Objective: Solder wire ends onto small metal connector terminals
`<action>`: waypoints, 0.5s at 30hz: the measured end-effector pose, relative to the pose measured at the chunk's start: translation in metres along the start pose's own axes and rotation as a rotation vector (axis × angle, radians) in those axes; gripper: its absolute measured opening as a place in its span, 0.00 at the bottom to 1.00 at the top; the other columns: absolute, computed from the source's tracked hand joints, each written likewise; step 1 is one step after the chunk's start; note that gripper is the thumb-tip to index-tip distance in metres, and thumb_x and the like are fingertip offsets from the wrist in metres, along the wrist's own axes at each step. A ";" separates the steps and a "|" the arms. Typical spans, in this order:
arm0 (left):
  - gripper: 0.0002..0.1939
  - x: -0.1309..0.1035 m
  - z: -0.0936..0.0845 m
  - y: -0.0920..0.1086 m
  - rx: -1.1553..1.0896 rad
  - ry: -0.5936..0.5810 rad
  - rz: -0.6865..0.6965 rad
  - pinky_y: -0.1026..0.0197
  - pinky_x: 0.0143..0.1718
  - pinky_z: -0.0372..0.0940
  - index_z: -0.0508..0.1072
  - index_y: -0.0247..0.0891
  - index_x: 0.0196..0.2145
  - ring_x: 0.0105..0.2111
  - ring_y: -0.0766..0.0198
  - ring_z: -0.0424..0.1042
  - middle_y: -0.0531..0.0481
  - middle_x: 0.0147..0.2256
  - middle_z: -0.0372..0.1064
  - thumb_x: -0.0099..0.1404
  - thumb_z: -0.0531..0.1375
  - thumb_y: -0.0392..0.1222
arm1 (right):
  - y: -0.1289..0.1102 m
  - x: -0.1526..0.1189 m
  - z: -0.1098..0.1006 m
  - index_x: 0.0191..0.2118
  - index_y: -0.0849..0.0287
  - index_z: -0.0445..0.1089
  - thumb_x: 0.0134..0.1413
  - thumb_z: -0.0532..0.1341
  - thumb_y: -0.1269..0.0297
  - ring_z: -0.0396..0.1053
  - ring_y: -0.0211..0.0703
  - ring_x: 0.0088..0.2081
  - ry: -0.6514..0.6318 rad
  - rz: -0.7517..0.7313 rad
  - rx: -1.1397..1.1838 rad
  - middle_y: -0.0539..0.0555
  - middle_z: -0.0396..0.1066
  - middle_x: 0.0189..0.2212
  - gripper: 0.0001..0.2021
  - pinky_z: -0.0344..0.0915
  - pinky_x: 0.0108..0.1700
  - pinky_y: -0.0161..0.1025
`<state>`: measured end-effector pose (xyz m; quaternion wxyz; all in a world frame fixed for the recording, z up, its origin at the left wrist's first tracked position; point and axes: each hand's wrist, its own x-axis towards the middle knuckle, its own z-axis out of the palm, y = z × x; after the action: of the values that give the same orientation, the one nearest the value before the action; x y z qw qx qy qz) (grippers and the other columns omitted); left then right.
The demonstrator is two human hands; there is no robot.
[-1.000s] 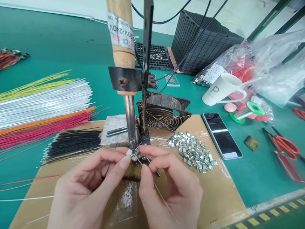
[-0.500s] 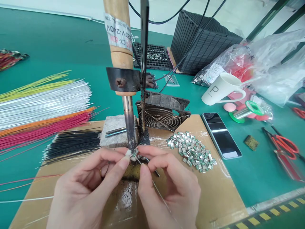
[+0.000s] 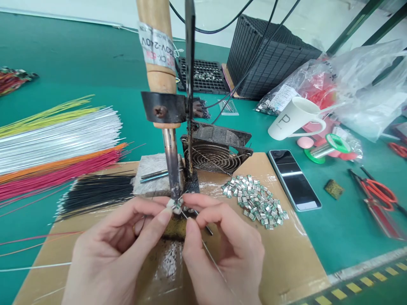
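Note:
Under the tip of a soldering iron (image 3: 171, 161), clamped upright with its tip down, my two hands meet. My left hand (image 3: 117, 250) pinches a small circuit board (image 3: 178, 205) between thumb and forefinger; a whitish bit shows at these fingertips, its nature unclear. In my right hand (image 3: 229, 245) a thin pale wire (image 3: 208, 253) is pinched, its upper end reaching the board. The iron's tip is at the board, though contact is hard to make out. Below lies a dirty yellowish sponge (image 3: 174, 228), partly hidden by my fingers.
Small metal-topped boards (image 3: 254, 201) lie piled right of my hands on cardboard (image 3: 286, 262). Black wires (image 3: 98, 190) and white wires (image 3: 63, 135) lie left. Behind the iron stands a fan (image 3: 216, 156). Rightward are a phone (image 3: 295, 180), mug (image 3: 294, 118), solder spool (image 3: 329, 148) and pliers (image 3: 380, 192).
Both hands stay almost in place, with the right hand shifting very slightly left. The whole view has moved a few pixels. Both grips look unchanged.

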<state>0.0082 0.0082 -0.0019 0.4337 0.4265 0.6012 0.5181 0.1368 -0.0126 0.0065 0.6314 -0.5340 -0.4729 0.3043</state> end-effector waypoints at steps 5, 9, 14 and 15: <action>0.08 -0.008 -0.015 -0.015 0.020 -0.009 0.011 0.70 0.37 0.79 0.82 0.47 0.34 0.37 0.61 0.81 0.54 0.40 0.79 0.58 0.76 0.44 | -0.001 0.000 -0.001 0.31 0.53 0.72 0.48 0.64 0.83 0.85 0.43 0.42 -0.003 -0.013 -0.011 0.48 0.84 0.45 0.14 0.82 0.45 0.35; 0.09 -0.008 -0.013 -0.016 -0.002 0.009 -0.001 0.69 0.38 0.79 0.82 0.47 0.35 0.38 0.60 0.81 0.54 0.41 0.79 0.59 0.76 0.44 | -0.002 0.000 -0.002 0.31 0.53 0.72 0.49 0.64 0.84 0.85 0.43 0.43 -0.018 -0.002 -0.020 0.48 0.84 0.46 0.14 0.82 0.47 0.36; 0.09 -0.004 -0.009 -0.012 -0.002 -0.050 -0.002 0.73 0.37 0.78 0.82 0.48 0.34 0.36 0.63 0.81 0.56 0.39 0.78 0.58 0.76 0.46 | -0.001 0.001 -0.001 0.31 0.53 0.72 0.48 0.64 0.84 0.84 0.41 0.43 -0.012 -0.003 -0.004 0.46 0.84 0.46 0.15 0.80 0.47 0.32; 0.09 -0.003 -0.009 -0.011 0.000 -0.055 0.000 0.73 0.37 0.77 0.82 0.48 0.34 0.36 0.64 0.81 0.56 0.38 0.78 0.58 0.76 0.47 | -0.001 0.001 -0.001 0.31 0.53 0.72 0.48 0.64 0.84 0.84 0.39 0.43 -0.005 -0.005 0.003 0.46 0.84 0.45 0.15 0.80 0.47 0.31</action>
<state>-0.0003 0.0015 -0.0122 0.4502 0.4403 0.5892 0.5063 0.1381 -0.0127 0.0081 0.6317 -0.5309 -0.4756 0.3047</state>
